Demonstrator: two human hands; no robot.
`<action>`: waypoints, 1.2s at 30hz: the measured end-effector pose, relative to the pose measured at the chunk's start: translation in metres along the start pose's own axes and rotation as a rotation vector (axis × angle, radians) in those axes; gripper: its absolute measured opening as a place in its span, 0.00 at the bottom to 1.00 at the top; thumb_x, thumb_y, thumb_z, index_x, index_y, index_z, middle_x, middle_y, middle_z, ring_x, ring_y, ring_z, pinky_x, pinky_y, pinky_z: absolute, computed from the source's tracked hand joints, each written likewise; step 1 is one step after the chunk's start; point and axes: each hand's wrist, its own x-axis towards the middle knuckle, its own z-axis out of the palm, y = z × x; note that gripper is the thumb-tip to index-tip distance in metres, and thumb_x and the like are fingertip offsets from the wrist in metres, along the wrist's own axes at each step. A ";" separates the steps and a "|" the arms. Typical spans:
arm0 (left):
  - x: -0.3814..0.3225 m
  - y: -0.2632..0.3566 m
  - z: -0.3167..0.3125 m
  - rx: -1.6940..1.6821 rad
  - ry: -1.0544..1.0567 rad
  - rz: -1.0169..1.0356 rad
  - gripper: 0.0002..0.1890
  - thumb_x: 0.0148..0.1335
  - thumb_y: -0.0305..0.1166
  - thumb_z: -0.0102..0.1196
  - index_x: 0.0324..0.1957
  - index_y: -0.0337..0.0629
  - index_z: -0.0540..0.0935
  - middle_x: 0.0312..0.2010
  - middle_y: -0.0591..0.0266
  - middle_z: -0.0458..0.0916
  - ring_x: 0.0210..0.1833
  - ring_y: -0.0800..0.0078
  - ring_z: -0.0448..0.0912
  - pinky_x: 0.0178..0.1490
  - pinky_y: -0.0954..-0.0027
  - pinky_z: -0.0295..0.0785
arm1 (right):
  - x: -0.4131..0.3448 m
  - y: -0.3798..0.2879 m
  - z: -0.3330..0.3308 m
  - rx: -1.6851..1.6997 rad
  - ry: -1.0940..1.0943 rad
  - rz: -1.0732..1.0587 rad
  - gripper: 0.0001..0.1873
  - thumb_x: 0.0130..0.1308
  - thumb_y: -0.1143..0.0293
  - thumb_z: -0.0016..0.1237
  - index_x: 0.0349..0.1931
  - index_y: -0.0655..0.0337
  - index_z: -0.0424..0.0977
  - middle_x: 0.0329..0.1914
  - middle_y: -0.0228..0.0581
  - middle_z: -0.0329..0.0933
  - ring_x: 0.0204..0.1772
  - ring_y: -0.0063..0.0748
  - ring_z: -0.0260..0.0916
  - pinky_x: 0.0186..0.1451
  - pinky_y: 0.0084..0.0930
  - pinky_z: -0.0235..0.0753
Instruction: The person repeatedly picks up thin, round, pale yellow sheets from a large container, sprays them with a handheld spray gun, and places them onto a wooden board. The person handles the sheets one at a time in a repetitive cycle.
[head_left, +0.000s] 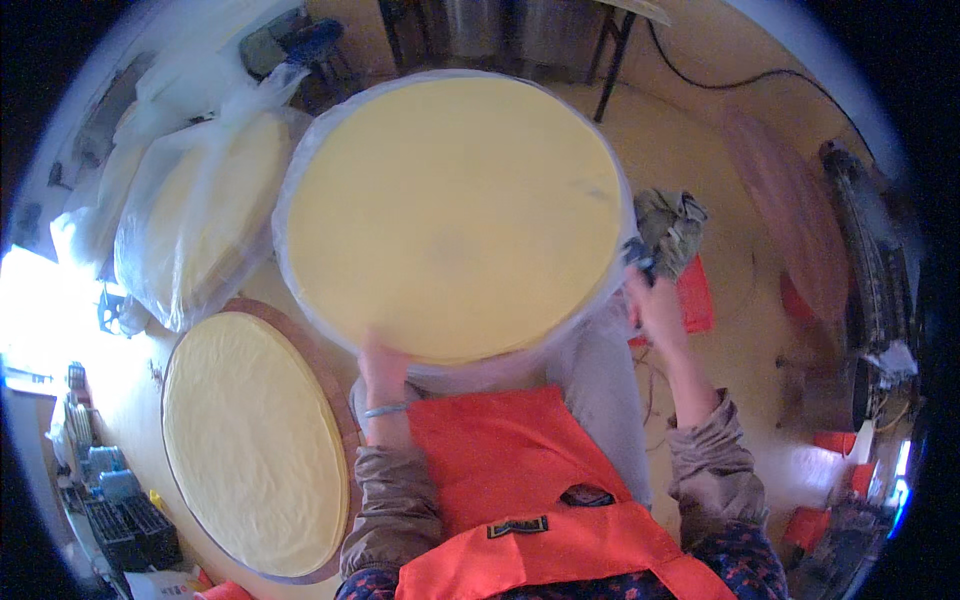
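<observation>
Before me lies a large round stack of thin yellow sheets (457, 202), which look like flatbreads, with clear plastic film (289, 255) around its rim. Its near edge is over my lap. My left hand (384, 367) touches the near left rim; blur hides how its fingers close there. To the right of the stack, my right hand (658, 304) has its fingers curled around a small dark object (640, 256), too blurred to name. Just beyond that hand is a crumpled olive-grey cloth (671, 225) above something red (696, 296).
Another round yellow stack (255, 442) rests on a brown round board at lower left. Plastic-wrapped round stacks (210, 202) stand at upper left. Black crates (139, 529) lie along the left side. A table leg (615, 67) and a black cable (720, 84) are at the back.
</observation>
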 end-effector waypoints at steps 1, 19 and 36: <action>0.004 0.001 -0.003 0.038 -0.015 0.023 0.22 0.66 0.39 0.40 0.56 0.35 0.66 0.56 0.52 0.68 0.59 0.57 0.66 0.61 0.52 0.62 | -0.022 0.006 0.006 -0.020 -0.174 -0.069 0.20 0.62 0.52 0.46 0.30 0.64 0.70 0.11 0.30 0.66 0.14 0.24 0.64 0.17 0.23 0.64; 0.010 -0.005 -0.017 -0.002 0.080 0.015 0.20 0.68 0.39 0.39 0.55 0.35 0.67 0.55 0.55 0.70 0.56 0.61 0.70 0.58 0.58 0.66 | 0.164 -0.088 0.069 0.014 0.033 -0.148 0.34 0.57 0.39 0.42 0.09 0.63 0.69 0.08 0.38 0.68 0.14 0.35 0.69 0.21 0.32 0.67; 0.007 -0.011 -0.019 0.058 0.061 0.042 0.19 0.68 0.39 0.39 0.53 0.37 0.68 0.51 0.55 0.73 0.53 0.59 0.72 0.55 0.57 0.69 | 0.004 -0.003 -0.044 -0.149 -0.194 -0.020 0.24 0.61 0.48 0.46 0.28 0.64 0.73 0.12 0.31 0.68 0.13 0.21 0.64 0.16 0.24 0.63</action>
